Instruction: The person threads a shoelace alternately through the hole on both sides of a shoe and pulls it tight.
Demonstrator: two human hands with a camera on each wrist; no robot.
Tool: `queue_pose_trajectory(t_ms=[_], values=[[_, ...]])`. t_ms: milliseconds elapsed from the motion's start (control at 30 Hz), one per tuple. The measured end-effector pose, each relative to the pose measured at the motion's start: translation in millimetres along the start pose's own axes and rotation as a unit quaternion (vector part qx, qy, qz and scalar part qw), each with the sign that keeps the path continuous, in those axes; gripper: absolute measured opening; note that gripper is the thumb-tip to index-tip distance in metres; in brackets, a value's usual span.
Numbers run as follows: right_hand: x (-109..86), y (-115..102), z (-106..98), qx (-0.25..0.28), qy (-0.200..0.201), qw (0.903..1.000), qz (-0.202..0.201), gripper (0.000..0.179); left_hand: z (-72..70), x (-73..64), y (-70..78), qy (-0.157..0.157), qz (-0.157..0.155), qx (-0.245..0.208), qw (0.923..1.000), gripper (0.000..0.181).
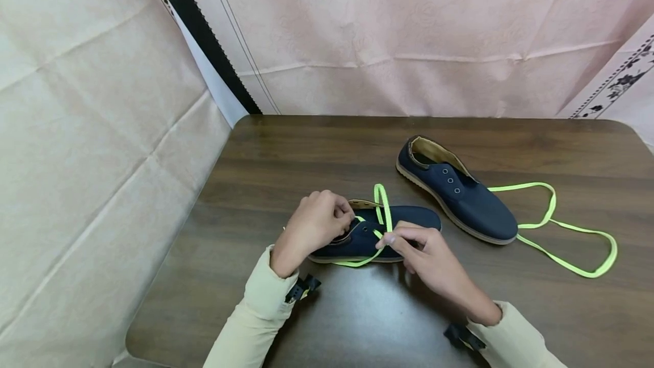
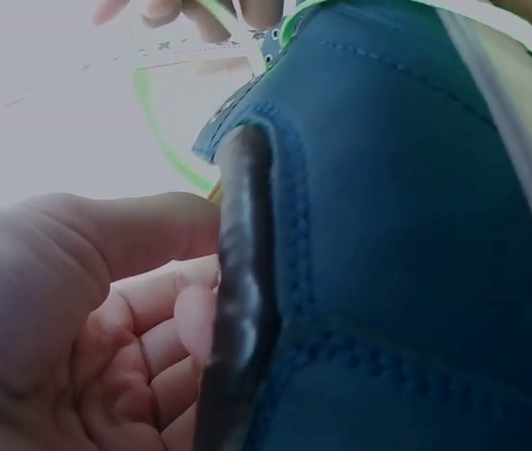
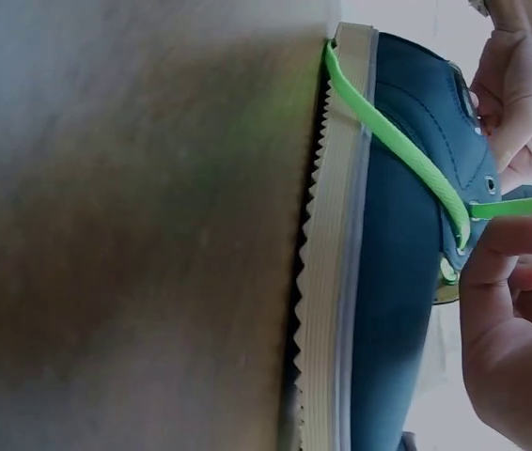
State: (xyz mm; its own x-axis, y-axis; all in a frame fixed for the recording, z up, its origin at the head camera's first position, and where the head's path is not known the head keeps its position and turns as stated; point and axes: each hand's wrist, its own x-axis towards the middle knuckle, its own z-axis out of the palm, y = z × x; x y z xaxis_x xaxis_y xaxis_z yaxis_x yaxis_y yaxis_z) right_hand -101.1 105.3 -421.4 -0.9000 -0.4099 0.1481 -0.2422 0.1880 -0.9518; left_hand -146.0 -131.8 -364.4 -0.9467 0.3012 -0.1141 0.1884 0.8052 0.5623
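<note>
A navy shoe [image 1: 416, 217] with a tan sole lies crosswise on the table, toe to the right. Bright green lace [image 1: 387, 212] runs through its eyelets and rises in a loop above it. My right hand [image 1: 426, 251] pinches this lace between thumb and fingers close to the eyelets, as the right wrist view also shows, where the lace [image 3: 518, 207] is pulled taut. At the shoe's opening is my left hand [image 1: 318, 223], fingers bent; the collar [image 2: 247, 272] hides its fingertips in the left wrist view, so what they hold is unclear.
A second navy shoe [image 1: 460, 197] sits behind and to the right, with bare eyelets in view. Another green lace [image 1: 582, 229] lies looped beside it on the brown table [image 1: 317, 152]. Pale cloth [image 1: 434, 33] hangs behind the table's far edge.
</note>
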Motion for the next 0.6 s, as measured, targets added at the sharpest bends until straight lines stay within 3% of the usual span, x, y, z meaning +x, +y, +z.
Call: queue_pose_trajectory(t_ms=[167, 467, 600], values=[[-4.0, -4, -3, 0.008, 0.018, 0.9997, -0.016, 0.023, -2.6, -1.1, -2.0, 0.015, -0.005, -0.004, 0.9999, 0.019], [-2.0, -1, -3, 0.027, 0.018, 0.9986, 0.041, 0.025, -8.9, -5.3, -4.1, 0.034, 0.010, -0.023, 0.9991, 0.015], [1.9, 2, -3, 0.035, 0.018, 0.9976, 0.058, 0.029, -10.9, -4.0, -3.9, 0.039, 0.031, -0.041, 0.9979, 0.014]])
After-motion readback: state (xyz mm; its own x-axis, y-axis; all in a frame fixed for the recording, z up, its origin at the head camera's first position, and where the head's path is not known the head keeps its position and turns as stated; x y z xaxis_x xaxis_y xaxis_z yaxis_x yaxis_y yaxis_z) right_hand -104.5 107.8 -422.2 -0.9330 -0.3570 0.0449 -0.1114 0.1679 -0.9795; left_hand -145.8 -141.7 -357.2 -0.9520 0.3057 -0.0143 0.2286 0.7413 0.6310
